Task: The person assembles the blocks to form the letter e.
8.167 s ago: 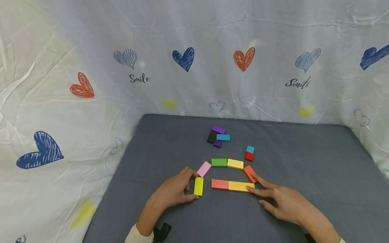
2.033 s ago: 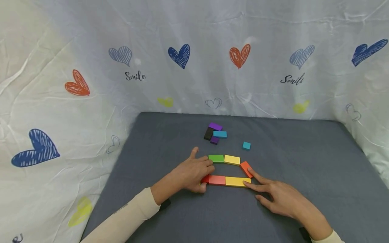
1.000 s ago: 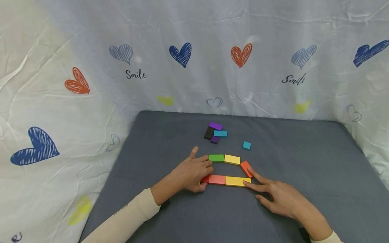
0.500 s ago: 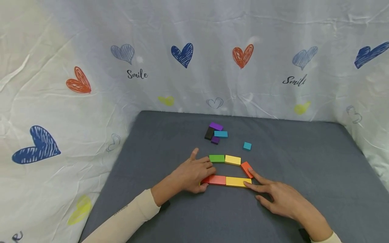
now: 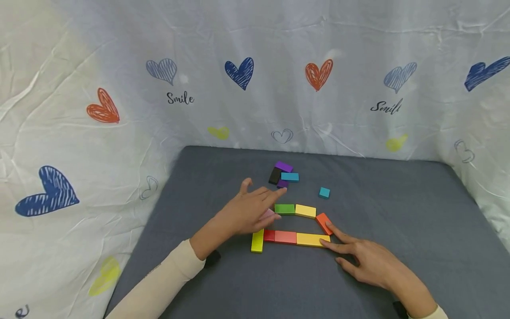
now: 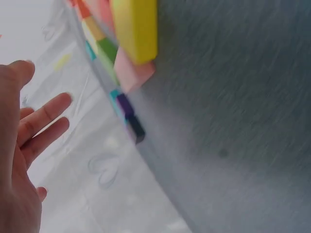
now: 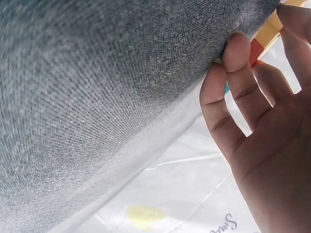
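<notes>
Colored flat blocks form a ring on a grey cloth. Its near row holds a lime-yellow block (image 5: 257, 242), a small red block (image 5: 269, 235), a salmon block (image 5: 285, 237) and an amber block (image 5: 307, 239). A pink block (image 5: 267, 214), partly hidden by my left hand (image 5: 248, 211), a green block (image 5: 284, 209), a pale yellow block (image 5: 305, 211) and an orange block (image 5: 323, 223) curve behind. Holding nothing, my left hand hovers with fingers spread over the ring's left side. Fingertips of my right hand (image 5: 368, 260) touch the amber and orange blocks.
Farther back, a purple block (image 5: 284, 166), a black block (image 5: 274, 175), a blue block (image 5: 290, 177) and a small dark purple block (image 5: 282, 183) lie clustered. A small cyan block (image 5: 324, 192) lies apart. A white heart-printed curtain (image 5: 279, 106) hangs behind the table.
Since the oldest frame, the red block went from beside the cyan one to the near row's left end. Just now my left hand let go there and rose away. My right hand stayed put.
</notes>
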A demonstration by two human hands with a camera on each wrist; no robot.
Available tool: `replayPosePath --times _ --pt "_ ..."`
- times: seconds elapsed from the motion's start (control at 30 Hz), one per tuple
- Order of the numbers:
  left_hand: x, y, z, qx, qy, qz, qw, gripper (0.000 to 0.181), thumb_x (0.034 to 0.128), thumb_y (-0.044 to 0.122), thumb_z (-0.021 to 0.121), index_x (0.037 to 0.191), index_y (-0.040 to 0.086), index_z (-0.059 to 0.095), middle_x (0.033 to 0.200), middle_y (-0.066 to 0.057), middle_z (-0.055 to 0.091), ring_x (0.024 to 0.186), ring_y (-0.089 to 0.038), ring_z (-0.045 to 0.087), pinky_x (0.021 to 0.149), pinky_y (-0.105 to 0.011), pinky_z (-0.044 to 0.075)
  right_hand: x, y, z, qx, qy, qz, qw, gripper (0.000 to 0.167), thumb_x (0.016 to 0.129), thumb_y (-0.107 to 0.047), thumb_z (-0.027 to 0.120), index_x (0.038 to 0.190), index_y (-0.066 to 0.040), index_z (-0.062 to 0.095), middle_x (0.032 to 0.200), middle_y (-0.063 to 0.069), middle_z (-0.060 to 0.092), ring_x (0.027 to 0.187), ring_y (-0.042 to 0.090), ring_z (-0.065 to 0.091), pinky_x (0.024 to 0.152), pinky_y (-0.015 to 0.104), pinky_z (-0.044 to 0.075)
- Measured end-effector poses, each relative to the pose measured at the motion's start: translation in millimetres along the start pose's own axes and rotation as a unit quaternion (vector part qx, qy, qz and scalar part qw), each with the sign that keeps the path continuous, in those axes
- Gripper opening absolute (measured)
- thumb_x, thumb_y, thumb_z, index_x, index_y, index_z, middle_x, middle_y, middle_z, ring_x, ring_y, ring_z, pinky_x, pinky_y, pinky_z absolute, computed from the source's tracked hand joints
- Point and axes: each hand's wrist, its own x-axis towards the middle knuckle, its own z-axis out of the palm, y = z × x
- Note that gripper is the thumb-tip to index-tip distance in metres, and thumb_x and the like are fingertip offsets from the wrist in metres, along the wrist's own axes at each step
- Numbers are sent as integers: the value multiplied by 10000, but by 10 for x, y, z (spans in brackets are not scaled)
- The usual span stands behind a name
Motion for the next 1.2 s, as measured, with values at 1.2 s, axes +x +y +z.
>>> replayPosePath --times 1.2 --pt "651 -436 -94 -1037 128 -578 9928 626 1023 302 724 1581 146 486 1556 -71 553 1374 -222 588 1089 -418 512 -17 23 12 -119 228 -183 9995 574 1001 -335 734 1513 -501 534 1687 4 395 1263 306 666 827 458 585"
